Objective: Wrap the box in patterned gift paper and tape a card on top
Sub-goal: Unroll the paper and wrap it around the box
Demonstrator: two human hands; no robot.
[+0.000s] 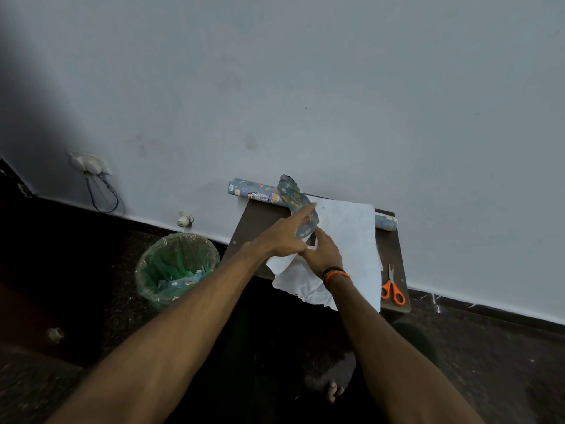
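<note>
A sheet of gift paper (348,240) lies white side up on a small dark table (260,218), its near edge hanging over the front. One blue patterned flap (293,194) is folded up and stands above the sheet. My left hand (287,237) lies against that flap with the forefinger stretched along it. My right hand (324,249) rests on the paper right beside the left, fingers pointing at the flap's base. The box is hidden under the paper and hands. No card is in view.
A roll of the same blue patterned paper (250,191) lies along the wall at the table's back edge. Orange-handled scissors (393,289) sit at the table's right front. A green-lined waste bin (175,267) with paper scraps stands on the floor to the left.
</note>
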